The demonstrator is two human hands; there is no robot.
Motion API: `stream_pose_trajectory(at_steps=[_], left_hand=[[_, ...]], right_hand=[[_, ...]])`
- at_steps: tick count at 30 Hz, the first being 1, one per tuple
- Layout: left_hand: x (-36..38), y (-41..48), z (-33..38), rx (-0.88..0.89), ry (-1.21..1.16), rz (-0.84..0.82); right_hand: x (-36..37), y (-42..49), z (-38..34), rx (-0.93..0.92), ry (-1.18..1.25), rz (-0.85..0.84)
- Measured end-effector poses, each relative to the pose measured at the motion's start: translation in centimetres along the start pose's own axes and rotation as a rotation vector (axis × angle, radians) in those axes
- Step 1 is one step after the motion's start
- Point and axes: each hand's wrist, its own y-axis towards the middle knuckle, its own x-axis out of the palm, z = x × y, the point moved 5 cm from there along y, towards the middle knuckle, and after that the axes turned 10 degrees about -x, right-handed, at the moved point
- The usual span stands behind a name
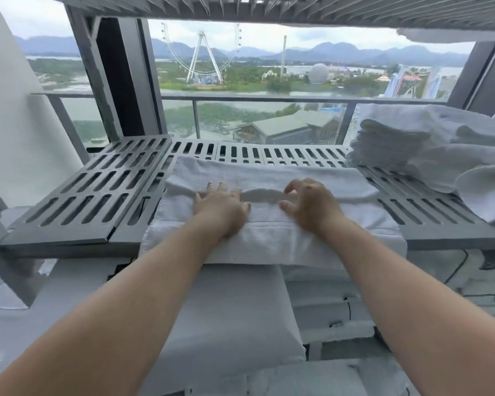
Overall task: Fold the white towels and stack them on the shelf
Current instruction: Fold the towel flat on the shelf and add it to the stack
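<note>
Forearms reach in — towel (269,235) on shelf (97,190).
Left grip (222,207) lies flat on the terry cloth; right grip (309,204) clawed — hold unclear; slotted grey slats.

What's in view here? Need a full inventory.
towel being folded: 1, white, middle of the shelf, front edge overhanging
folded towel stack: 1 stack, white, right end of the shelf; number unclear
loose towels: white, heaped right of the stack; number unclear
slotted shelf: 1, grey, across mid-view
upper shelf: 1, grey, overhead
lower towels: white, below the slotted shelf; number unclear
balcony railing: 1, grey, behind the shelf
Ferris wheel: 1, white, outside, far left of centre
left hand: 1, flat on the towel being folded
right hand: 1, fingers curled over that towel's raised fold; grip unclear
</note>
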Motion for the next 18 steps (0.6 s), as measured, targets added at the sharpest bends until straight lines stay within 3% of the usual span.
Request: stream_pose_trajectory(at_steps=[11,14,18], left_hand=[[1.2,-9.5,-1.2,0.266,0.07,0.141],[1.3,-12.3,-1.0,0.3,0.184,0.331],[0.9,-14.3,-0.1,0.328,0.26,0.557]], right_hand=[[-2.5,-10.5,0.2,-0.257,0.027,0.266],[-1.3,-12.8,-0.3,-0.338,-0.087,0.143],[0.7,-13.8,-0.3,-0.303,-0.203,-0.004]])
